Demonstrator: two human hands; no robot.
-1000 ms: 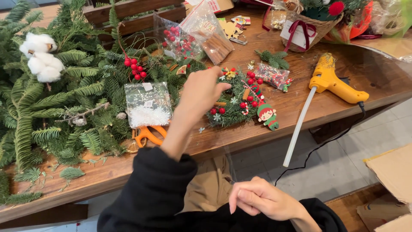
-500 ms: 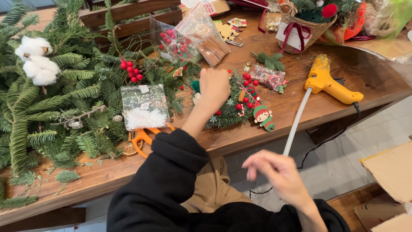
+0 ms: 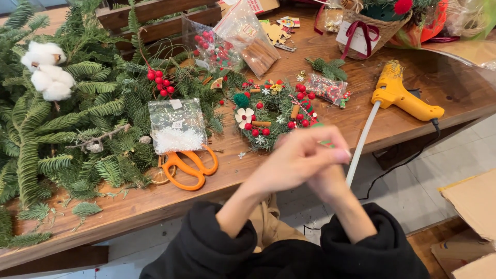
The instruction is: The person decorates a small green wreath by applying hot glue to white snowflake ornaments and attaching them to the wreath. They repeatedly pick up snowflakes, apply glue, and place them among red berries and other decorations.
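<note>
Left hand (image 3: 299, 160) folded over right hand (image 3: 330, 181), the two pressed together above the table edge (image 3: 155, 206); whether they hold anything, cannot tell. Small decorated wreath (image 3: 271, 113) lies just beyond them. Orange scissors (image 3: 188, 165) left; yellow glue gun (image 3: 403, 95) right.

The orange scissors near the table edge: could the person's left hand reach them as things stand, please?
Probably yes: the orange scissors lie uncovered at the table's near edge, nothing between them and the left hand, which is clasped with the right hand.

A clear bag of white flakes (image 3: 176, 126) lies on greenery; clear bags of berries (image 3: 209, 49) and cinnamon sticks (image 3: 253, 39) lie behind.
</note>
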